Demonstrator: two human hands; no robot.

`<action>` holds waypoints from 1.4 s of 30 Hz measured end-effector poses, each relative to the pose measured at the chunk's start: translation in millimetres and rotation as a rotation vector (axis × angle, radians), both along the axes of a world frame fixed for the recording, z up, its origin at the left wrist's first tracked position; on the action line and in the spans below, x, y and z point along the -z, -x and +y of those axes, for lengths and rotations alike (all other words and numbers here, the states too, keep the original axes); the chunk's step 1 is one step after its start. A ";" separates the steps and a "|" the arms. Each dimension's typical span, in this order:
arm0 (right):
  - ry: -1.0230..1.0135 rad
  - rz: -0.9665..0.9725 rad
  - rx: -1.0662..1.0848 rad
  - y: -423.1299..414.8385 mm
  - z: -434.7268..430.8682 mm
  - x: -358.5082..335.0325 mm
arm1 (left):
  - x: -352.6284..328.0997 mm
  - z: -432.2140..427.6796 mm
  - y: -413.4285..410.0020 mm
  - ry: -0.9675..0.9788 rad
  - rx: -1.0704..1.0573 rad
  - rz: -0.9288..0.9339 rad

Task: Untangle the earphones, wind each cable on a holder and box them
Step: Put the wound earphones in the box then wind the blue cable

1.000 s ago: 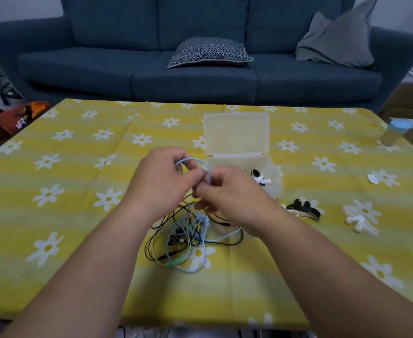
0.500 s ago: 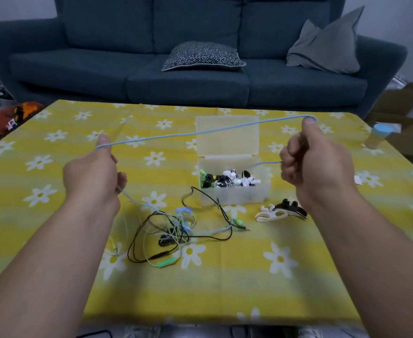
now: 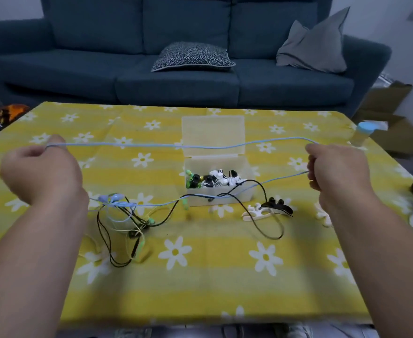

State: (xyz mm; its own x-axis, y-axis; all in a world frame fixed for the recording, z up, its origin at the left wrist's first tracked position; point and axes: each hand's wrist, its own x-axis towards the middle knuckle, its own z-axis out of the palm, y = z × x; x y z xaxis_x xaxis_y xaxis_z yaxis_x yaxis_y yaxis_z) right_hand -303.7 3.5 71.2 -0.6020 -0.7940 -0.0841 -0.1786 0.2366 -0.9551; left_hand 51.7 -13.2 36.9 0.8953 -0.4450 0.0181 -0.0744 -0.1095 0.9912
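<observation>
A light blue earphone cable (image 3: pixel 210 147) stretches taut across the table between my hands. My left hand (image 3: pixel 42 174) pinches one end at the far left, and my right hand (image 3: pixel 337 169) grips the other at the right, with a second strand running back down to the tangle. A tangle of black, green and blue earphones (image 3: pixel 127 220) lies on the cloth below my left hand. The clear plastic box (image 3: pixel 244 193) stands open in the middle with wound earphones inside. A white holder (image 3: pixel 254 213) and a black holder (image 3: pixel 278 206) lie to its right.
The table wears a yellow flowered cloth (image 3: pixel 200 276). A blue-capped bottle (image 3: pixel 362 132) stands at the far right edge. Another white holder (image 3: pixel 323 215) shows beside my right wrist. A blue sofa with cushions (image 3: pixel 191 56) sits behind the table.
My hands have moved from close together over the tangle to far apart, drawing the blue cable out into a long line. The black cable has been dragged rightward towards the box.
</observation>
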 end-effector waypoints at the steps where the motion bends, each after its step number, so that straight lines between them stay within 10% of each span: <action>1: -0.061 0.065 -0.085 1.0 0.5 1.7 | -7.7 1.6 10.6 0.082 0.045 -0.005; 9: -0.615 0.545 -0.906 -25.7 14.5 17.6 | -12.5 13.4 78.8 0.123 0.721 -0.416; 15: -0.197 0.744 -0.756 -56.7 13.1 9.8 | -7.4 23.9 102.6 0.029 1.040 -0.532; 20: -0.113 0.144 -1.070 -92.2 24.5 16.1 | -5.3 26.7 107.8 -0.006 1.130 -0.543; 30: 0.298 -0.601 -0.615 -76.7 9.3 -13.6 | 3.3 17.2 69.6 -0.168 1.088 -0.490; 39: 0.346 -0.901 -0.434 -63.2 4.6 -21.2 | 3.3 21.3 53.6 -0.275 1.125 -0.598; 42: 0.242 -0.738 -0.306 -59.1 1.1 -15.3 | 1.6 23.7 52.7 -0.221 1.116 -0.491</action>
State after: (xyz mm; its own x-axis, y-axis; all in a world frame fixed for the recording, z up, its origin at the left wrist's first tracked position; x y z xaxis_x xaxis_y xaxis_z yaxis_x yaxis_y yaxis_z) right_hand -244.6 4.6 86.5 -0.2135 -0.9605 -0.1787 0.4900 0.0530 -0.8701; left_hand -1.0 10.5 35.3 -0.0560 -0.9959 0.0717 -0.5926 0.0910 0.8004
